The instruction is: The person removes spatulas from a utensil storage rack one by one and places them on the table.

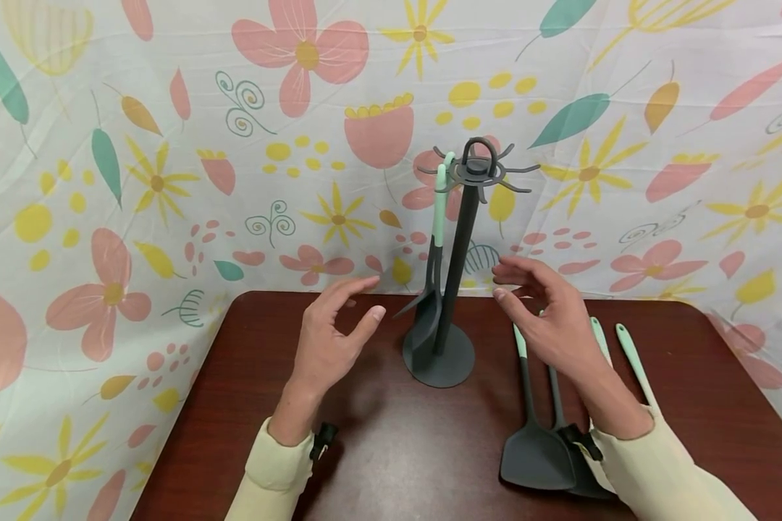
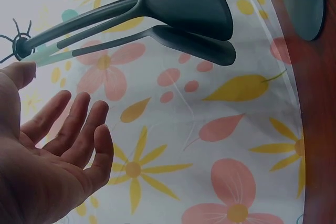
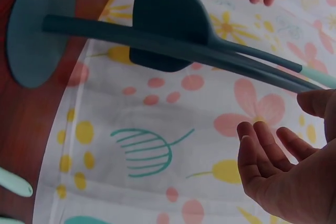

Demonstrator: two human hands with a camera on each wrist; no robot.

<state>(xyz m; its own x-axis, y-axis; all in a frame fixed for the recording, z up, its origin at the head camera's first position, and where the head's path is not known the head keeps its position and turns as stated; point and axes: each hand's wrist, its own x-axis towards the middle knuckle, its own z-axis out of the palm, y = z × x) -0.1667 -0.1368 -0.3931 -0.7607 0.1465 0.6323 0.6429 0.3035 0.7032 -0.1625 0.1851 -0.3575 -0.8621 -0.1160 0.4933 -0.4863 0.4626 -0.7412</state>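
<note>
A dark grey utensil stand (image 1: 459, 268) rises from a round base (image 1: 452, 365), with a ring of hooks (image 1: 521, 169) at its top. Two utensils with mint handles (image 1: 439, 210) and dark grey heads (image 2: 186, 11) hang on its left side. My left hand (image 1: 326, 336) is held in the air left of the stand, fingers loosely bent and thumb apart. On the other side, my right hand (image 1: 550, 318) hovers above the table with relaxed fingers. Neither hand holds anything or touches the stand.
Right of the stand, a grey turner (image 1: 537, 459) lies on the brown table (image 1: 391, 463). Beside it are several more mint-handled utensils (image 1: 635, 362), partly hidden under my right forearm. A flower-patterned cloth (image 1: 169, 87) hangs behind the table.
</note>
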